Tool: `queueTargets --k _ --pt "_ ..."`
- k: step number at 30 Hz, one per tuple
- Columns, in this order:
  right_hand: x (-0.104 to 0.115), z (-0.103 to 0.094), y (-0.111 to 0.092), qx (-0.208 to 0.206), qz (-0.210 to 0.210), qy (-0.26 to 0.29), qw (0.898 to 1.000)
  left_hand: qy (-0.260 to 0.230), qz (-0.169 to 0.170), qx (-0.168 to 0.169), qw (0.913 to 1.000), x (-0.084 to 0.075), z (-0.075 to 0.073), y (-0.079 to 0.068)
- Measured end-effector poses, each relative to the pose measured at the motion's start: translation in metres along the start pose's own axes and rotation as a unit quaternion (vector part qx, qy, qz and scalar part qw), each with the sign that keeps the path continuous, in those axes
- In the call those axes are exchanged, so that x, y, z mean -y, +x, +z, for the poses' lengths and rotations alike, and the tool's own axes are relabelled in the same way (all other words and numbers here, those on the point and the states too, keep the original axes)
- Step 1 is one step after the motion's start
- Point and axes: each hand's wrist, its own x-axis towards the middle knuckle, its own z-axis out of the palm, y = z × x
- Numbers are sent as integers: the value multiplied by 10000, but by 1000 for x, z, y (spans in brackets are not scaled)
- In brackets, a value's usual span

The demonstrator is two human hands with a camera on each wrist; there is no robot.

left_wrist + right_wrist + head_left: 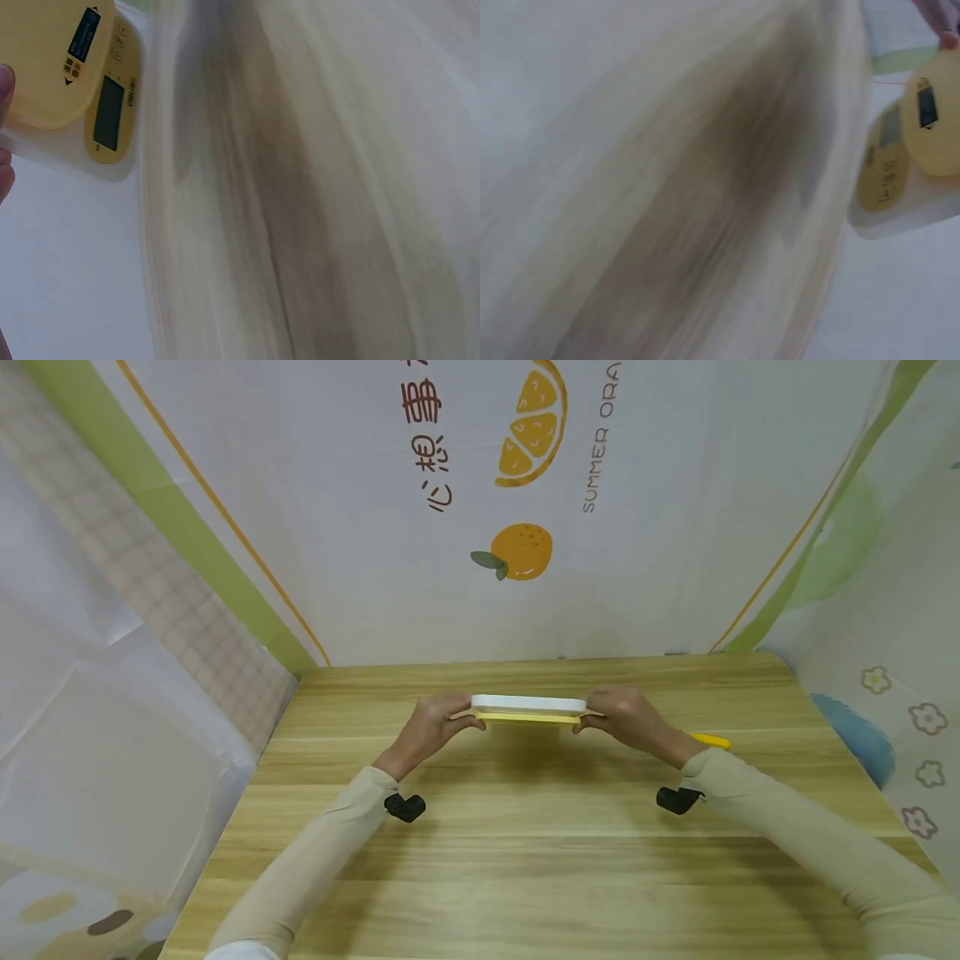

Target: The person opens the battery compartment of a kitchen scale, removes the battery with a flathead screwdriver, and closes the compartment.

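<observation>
Yellow and white, a flat digital kitchen scale is held up above the wood-grain worktop, toward its far edge, with a soft shadow beneath it. Two bare hands pinch it from opposite ends: the left hand grips one short end and the right hand the other, each with its thumb below and fingers above, closed to the scale's thickness. Seen from the head, the scale is edge-on, white side uppermost, yellow underneath. Both wrist views show its yellow face, with a rounded platform bearing a dark label and, beside it, a grey display; the small print is too blurred to read. Beige sleeves cover the arms, and a black device sits at each wrist. Beside the right wrist, a yellow object lies partly hidden. Behind hangs a white cloth printed with oranges.
</observation>
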Motion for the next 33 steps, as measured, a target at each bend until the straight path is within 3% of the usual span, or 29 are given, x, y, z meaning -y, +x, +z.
queueTargets --k 8,14,19,27,33 --pt "1 3 -4 -10 -598 -57 9982 889 800 272 9925 4 -1 -7" --pt "0 5 -6 -125 -1158 -169 9930 1686 1652 402 9709 7 -1 -13" --pt "-3 5 -8 57 -1633 -566 9849 1937 2099 392 9575 7 -1 -15" --pt "-9 8 -5 120 -2463 -1068 9632 2123 2489 378 9442 14 2 -16" --pt "-10 11 2 163 -3040 -1329 9432 2096 2517 508 9435 16 5 -18"
